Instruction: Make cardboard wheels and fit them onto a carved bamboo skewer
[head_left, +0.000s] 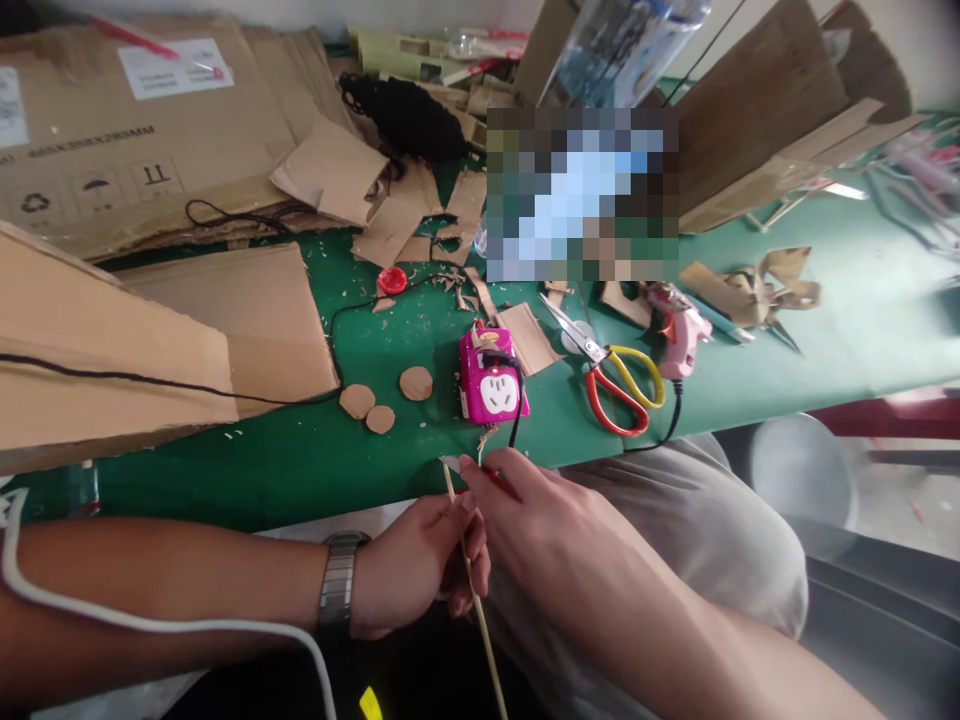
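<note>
My left hand [424,560], with a metal watch [341,580] on its wrist, is closed around a thin wooden stick [486,632]. The stick slants from its upper tip down past the bottom edge of the view. Over that tip, my right hand [551,510] grips a small knife [451,463]. Its short blade lies against or just beside the stick's end; I cannot tell which. A bit of red shows under the right fingers, and the rest of the handle is hidden. Just beyond the hands stands a pink power strip [469,385] with a black plug in it.
Several cardboard discs [416,383] lie left of the power strip. Scissors [611,375] and a pink glue gun [684,335] rest at right on the green table [300,490]. Cardboard boxes [150,130] and scraps fill the back and left. A white cable [187,625] crosses my left forearm.
</note>
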